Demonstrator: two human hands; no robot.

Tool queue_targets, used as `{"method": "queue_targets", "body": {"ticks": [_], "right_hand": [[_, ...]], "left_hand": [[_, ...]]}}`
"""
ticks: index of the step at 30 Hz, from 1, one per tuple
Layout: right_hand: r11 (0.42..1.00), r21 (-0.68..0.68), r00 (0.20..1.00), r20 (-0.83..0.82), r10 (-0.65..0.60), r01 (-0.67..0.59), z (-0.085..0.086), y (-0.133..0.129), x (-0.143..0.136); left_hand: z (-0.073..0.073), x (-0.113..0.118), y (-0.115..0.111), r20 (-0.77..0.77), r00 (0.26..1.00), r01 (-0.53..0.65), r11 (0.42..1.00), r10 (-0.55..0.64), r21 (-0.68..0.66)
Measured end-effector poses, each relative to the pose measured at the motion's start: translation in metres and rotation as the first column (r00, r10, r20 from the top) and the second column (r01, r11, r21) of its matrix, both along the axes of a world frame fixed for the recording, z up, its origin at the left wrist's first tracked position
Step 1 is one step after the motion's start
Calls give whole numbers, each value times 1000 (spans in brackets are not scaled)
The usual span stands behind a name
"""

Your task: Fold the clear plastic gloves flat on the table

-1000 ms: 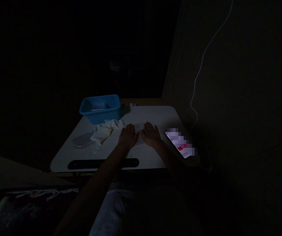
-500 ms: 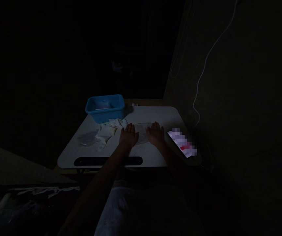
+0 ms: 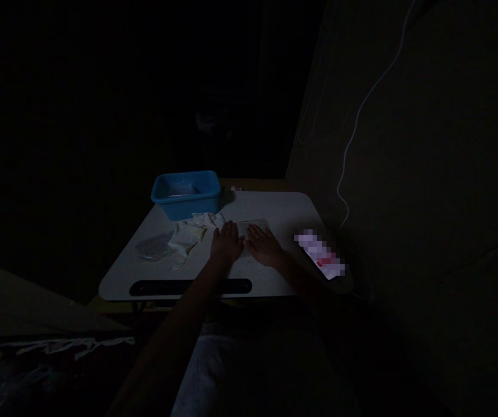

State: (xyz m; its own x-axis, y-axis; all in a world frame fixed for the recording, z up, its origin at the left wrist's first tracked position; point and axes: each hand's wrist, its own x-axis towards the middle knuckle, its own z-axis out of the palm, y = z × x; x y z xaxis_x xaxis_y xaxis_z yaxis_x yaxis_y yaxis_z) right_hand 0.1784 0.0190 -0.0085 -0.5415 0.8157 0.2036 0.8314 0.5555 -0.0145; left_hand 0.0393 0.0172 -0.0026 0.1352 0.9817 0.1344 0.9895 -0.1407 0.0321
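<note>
My left hand point(image 3: 226, 244) lies flat, palm down, at the left edge of a clear plastic sheet or bag point(image 3: 255, 223) on the white table point(image 3: 275, 202). Over the same plastic rests my right hand point(image 3: 264, 244), flat with its fingers stretched, its fingertips close to my left hand. Neither hand grips anything. Left of my left hand are crumpled whitish pieces of cloth or paper point(image 3: 186, 236), and farther left another clear plastic bag point(image 3: 155, 246) whose contents are too dark to tell.
A blue basket point(image 3: 192, 205) stands at the table's back left. On the right lies a lit phone point(image 3: 322, 255). A dark slot point(image 3: 153, 287) runs along the front edge. A white cable point(image 3: 357, 119) hangs at the right wall.
My right hand has slid left across the plastic, closer to my left hand, and its fingers now point up and left. My left hand has stayed in place.
</note>
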Motion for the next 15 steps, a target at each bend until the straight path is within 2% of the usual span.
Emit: {"method": "queue_targets", "body": {"ticks": [8, 15], "right_hand": [[986, 15, 986, -20, -168, 168, -10, 6, 12], [936, 56, 936, -92, -341, 347, -18, 4, 16]], "left_hand": [[-4, 0, 0, -10, 1000, -8, 1000, 8, 27], [-4, 0, 1, -35, 999, -12, 1000, 12, 16]]}}
